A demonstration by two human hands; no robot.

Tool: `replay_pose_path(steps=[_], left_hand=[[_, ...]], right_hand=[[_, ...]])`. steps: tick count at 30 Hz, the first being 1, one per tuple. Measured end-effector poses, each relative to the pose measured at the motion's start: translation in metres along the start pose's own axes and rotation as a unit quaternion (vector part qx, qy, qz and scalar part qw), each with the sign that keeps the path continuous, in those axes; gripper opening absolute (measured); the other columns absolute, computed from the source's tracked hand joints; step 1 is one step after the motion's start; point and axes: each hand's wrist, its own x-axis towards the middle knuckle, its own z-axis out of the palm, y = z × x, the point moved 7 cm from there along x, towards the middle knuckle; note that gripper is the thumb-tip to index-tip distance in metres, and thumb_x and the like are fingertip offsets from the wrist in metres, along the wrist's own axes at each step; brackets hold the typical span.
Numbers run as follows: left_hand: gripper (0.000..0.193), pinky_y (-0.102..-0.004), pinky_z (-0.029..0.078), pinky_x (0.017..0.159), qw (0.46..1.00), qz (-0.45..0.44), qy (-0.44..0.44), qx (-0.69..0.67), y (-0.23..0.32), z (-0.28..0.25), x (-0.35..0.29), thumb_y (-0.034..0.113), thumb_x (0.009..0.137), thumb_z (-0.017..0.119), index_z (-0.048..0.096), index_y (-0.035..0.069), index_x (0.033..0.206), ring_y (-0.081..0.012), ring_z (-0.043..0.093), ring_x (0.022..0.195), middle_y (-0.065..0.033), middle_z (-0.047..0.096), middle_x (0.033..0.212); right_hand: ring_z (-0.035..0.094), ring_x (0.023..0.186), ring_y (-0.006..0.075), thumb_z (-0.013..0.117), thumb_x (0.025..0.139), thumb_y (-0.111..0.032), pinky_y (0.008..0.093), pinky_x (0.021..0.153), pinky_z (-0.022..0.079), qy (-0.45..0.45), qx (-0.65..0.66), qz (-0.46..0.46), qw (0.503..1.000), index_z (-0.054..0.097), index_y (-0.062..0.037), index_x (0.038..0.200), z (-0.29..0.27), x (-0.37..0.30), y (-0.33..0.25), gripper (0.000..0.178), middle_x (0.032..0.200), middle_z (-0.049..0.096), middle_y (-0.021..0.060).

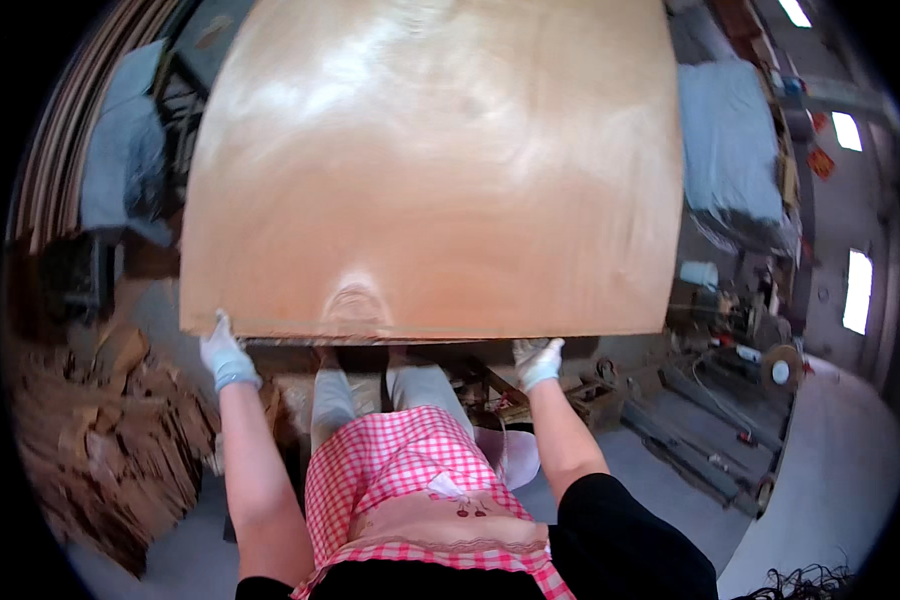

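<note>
A large sheet of plywood, tan and smooth with pale swirling grain, stretches away in front of me. Its near edge is held at both ends. At the left corner my left hand, in a whitish glove, is closed on the edge with the thumb on top. My right hand, gloved the same way, grips the edge toward the right end, thumb up and fingers underneath out of sight. What lies below the sheet is mostly hidden.
Stacked thin wood veneer scraps with ragged edges rise at the left. A metal frame with rails stands low at the right. Bluish covered stacks flank the sheet on the right, with another covered stack on the left.
</note>
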Motion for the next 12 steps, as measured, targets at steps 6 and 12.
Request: replay_pose_path(steps=[6, 12], left_hand=[[0.043, -0.0328, 0.054, 0.058, 1.000, -0.001, 0.010, 0.010, -0.009, -0.009, 0.027, 0.026, 0.087, 0.072, 0.056, 0.001, 0.118, -0.0211, 0.064, 0.074, -0.0116, 0.065, 0.100], [0.060, -0.0323, 0.060, 0.059, 0.997, -0.025, -0.062, -0.030, -0.029, -0.010, 0.078, 0.029, 0.088, 0.070, 0.045, 0.004, 0.136, -0.0287, 0.069, 0.078, -0.0165, 0.067, 0.106]], right_hand=[[0.041, 0.131, 0.0306, 0.037, 0.094, -0.064, 0.0467, 0.107, 0.035, -0.002, 0.001, -0.003, 1.000, 0.034, -0.0139, 0.145, -0.010, -0.001, 0.018, 0.072, 0.146, 0.039, 0.0107], [0.052, 0.118, 0.0291, 0.058, 0.093, -0.045, 0.0476, 0.098, 0.045, 0.022, -0.068, 0.020, 0.997, 0.040, -0.0141, 0.140, -0.014, 0.005, 0.018, 0.059, 0.133, 0.051, 0.0070]])
